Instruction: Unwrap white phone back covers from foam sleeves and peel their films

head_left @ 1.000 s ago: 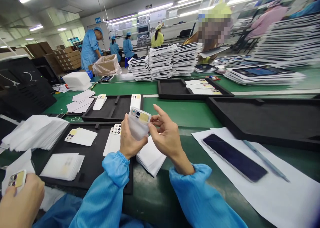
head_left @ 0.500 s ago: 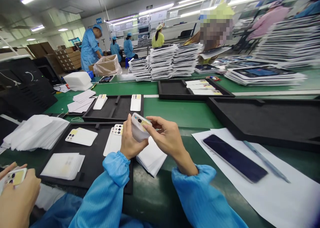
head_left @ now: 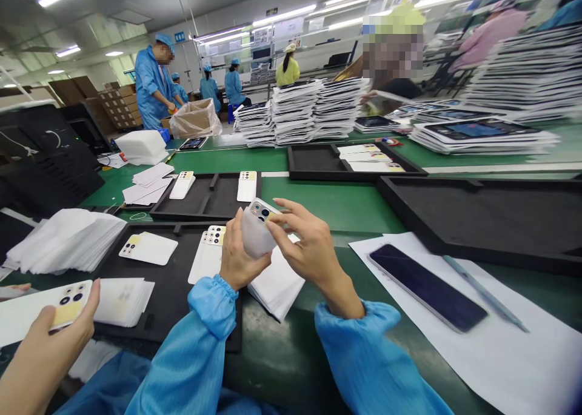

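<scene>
My left hand (head_left: 236,254) grips a white phone back cover (head_left: 257,227) in a clear sleeve, holding it upright above the black foam tray (head_left: 168,306). My right hand (head_left: 307,245) pinches the cover's top edge by the camera cutouts. Under my hands lies a stack of white sleeves (head_left: 275,285). Another white back cover (head_left: 207,254) lies flat in the tray just left of my left hand. Both my arms are in blue sleeves.
A co-worker's hand (head_left: 45,348) at lower left holds a back cover (head_left: 40,309). A dark phone (head_left: 427,288) and a stylus (head_left: 482,292) lie on white paper at right. Black trays (head_left: 482,221) and stacks of sheets (head_left: 313,109) fill the green bench; several workers stand behind.
My right hand has closed onto the cover's top edge and my hands have turned the cover slightly. The co-worker's hand at lower left has swung its cover out flat.
</scene>
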The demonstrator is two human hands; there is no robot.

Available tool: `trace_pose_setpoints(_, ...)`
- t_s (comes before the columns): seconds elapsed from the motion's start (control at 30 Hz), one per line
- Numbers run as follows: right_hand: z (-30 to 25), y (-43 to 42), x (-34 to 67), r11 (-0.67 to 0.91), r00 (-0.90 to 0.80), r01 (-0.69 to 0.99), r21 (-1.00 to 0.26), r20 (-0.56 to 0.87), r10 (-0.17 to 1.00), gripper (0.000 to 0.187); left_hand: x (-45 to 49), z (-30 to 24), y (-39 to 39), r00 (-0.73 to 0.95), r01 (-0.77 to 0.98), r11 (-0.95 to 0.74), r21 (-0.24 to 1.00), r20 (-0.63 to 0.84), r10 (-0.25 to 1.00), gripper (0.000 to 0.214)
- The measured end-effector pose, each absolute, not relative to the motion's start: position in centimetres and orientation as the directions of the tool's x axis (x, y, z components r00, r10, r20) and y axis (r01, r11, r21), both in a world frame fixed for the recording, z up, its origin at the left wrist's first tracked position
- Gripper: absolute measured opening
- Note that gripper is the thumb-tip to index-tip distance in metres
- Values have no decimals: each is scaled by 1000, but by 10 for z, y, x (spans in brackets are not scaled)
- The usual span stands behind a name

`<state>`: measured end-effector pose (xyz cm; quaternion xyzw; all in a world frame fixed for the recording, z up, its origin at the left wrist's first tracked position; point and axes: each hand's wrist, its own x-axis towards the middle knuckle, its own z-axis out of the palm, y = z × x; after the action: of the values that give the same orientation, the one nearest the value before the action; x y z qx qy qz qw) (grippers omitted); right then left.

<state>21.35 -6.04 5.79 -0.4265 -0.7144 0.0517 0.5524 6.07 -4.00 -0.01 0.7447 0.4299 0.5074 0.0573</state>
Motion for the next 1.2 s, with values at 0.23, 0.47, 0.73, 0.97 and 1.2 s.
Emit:
trace_pose_setpoints(0.23,53,-60,212,646,-106,563,-515,731,674,11,61,-3,-39,115,608,-610,509,703,701,105)
trace_pose_setpoints(0.47,50,-55,206,615,-48,698,-367,833,551,16,60,-3,-39,129,593,-630,502,713,690,109)
trace_pose_setpoints(0.73,44,-53,196,594,-76,780,-197,912,402,18,61,-2,-38,90,553,-665,503,757,648,110)
trace_pose_setpoints(0.97,51,-58,198,618,179,549,-563,802,570,7,61,-3,-38,47,539,-649,537,750,659,112)
trace_pose_setpoints(1.2,62,-65,205,526,219,314,-791,599,770,11,60,-8,-38,7,532,-657,534,773,634,112)
